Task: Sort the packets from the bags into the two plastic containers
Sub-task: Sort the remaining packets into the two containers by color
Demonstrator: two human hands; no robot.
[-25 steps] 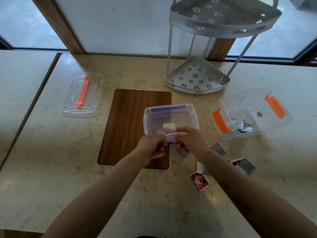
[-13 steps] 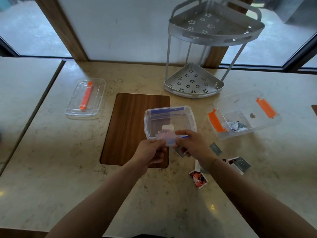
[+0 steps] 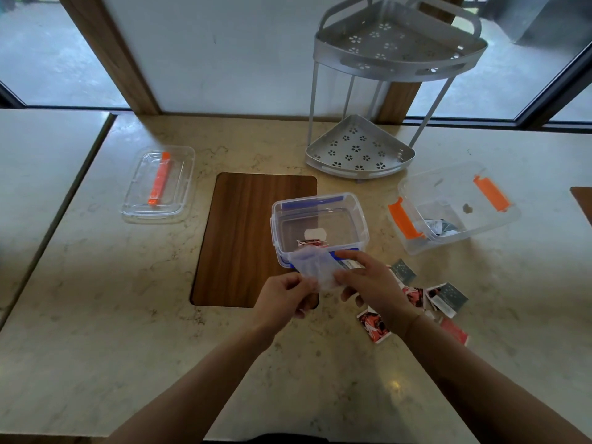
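Note:
My left hand [image 3: 285, 298] and my right hand [image 3: 368, 283] both pinch a small clear plastic bag [image 3: 315, 267] just in front of the blue-clipped container [image 3: 362, 219]. A red packet [image 3: 309, 242] lies inside that container at its near wall. The orange-clipped container [image 3: 416, 184] stands to the right with dark packets [image 3: 443, 225] in it. Loose packets lie on the counter by my right wrist: red ones [image 3: 373, 325], dark teal ones [image 3: 450, 298].
A clear lid with an orange clip [image 3: 158, 185] lies at the left. A wooden inlay [image 3: 246, 232] sits under the blue container's left side. A grey two-tier corner rack [image 3: 358, 152] stands at the back. A counter seam runs along the left.
Both hands have drawn the bag back a little from the blue container. A red packet now lies inside the container near its front wall.

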